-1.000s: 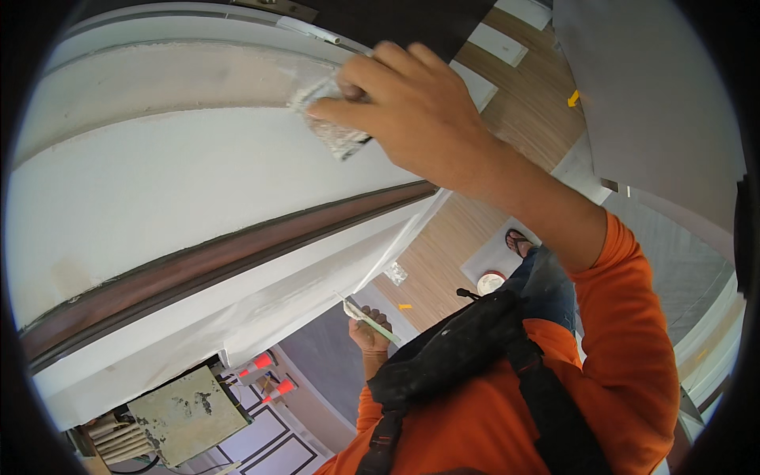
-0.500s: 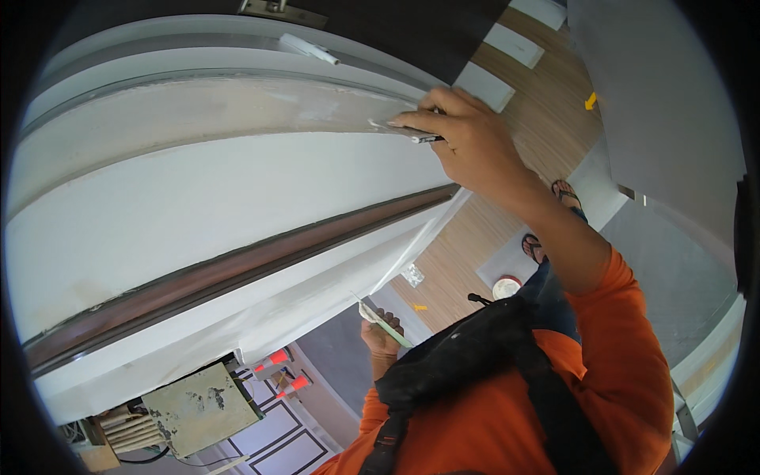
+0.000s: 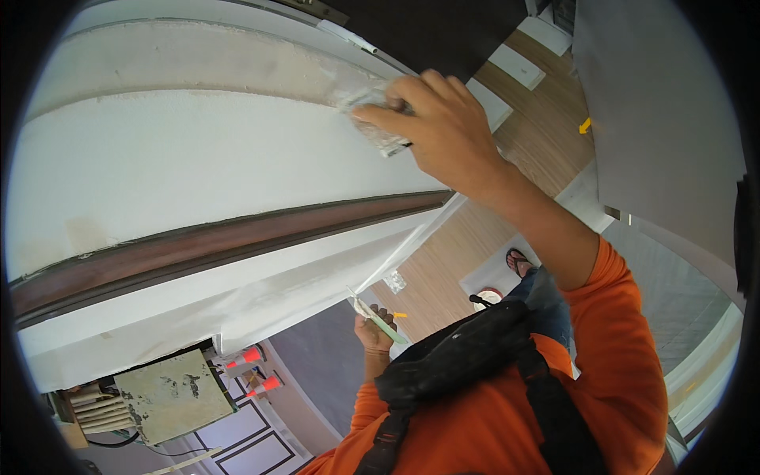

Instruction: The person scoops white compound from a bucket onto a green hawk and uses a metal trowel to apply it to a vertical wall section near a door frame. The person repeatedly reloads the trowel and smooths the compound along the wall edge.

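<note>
Across the left half of the frame, a broad white-painted wall (image 3: pixel 182 166). At lower centre and right, a bright orange long-sleeved shirt (image 3: pixel 475 419); above its middle, a light brown wood-grain floor (image 3: pixel 431 257). Along the upper left, a long pale beige band (image 3: pixel 214 57) on the wall; lower down, a dark brown straight strip (image 3: pixel 237 233). At lower centre, a black fabric pouch (image 3: pixel 451 350). At upper centre, the right hand (image 3: pixel 451 131), clamped between thumb and fingers on a thin, flat, paste-smeared scraper (image 3: pixel 385 141) at the band's right part (exact contact of its edge hard to tell). Below mid-frame, the left hand (image 3: pixel 374 336), curled around a slim pale-green-handled tool (image 3: pixel 386 328), with whitish paste (image 3: pixel 361 307) at its upper end. Farther right, a round red-rimmed tub (image 3: pixel 489 296), partly hidden by the pouch.
</note>
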The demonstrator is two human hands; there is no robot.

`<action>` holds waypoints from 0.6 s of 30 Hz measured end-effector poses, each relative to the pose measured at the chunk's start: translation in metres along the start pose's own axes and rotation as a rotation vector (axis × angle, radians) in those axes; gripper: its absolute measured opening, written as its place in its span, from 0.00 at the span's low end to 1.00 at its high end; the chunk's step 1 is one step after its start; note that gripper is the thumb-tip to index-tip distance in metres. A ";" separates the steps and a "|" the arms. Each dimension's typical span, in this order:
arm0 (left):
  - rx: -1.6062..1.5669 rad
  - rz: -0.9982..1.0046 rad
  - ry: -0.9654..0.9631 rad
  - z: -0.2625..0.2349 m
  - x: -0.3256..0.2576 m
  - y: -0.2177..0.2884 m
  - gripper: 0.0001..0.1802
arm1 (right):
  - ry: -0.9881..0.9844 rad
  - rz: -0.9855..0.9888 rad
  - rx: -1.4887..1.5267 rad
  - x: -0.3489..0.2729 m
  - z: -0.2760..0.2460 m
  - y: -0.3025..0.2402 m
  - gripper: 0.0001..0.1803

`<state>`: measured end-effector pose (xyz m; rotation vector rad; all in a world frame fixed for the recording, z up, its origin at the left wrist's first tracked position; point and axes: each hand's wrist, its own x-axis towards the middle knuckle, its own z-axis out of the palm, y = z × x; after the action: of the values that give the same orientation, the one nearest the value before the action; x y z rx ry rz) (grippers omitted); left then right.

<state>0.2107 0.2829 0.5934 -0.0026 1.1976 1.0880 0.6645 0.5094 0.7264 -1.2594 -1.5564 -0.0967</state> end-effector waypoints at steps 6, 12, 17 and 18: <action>0.034 -0.004 0.038 -0.008 -0.004 -0.001 0.19 | -0.192 0.229 0.006 -0.072 0.031 0.031 0.26; 0.008 -0.007 -0.007 -0.018 -0.003 0.003 0.20 | 0.125 0.459 0.224 -0.090 0.071 0.005 0.38; -0.054 -0.034 -0.095 -0.023 -0.008 0.009 0.20 | 0.147 0.481 0.175 -0.119 0.102 -0.016 0.39; -0.052 -0.037 -0.114 -0.028 -0.008 0.010 0.21 | 0.138 0.502 0.193 -0.127 0.095 -0.010 0.38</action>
<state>0.1836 0.2686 0.5926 -0.0026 1.0633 1.0723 0.5767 0.4820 0.5967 -1.4177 -1.0682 0.2770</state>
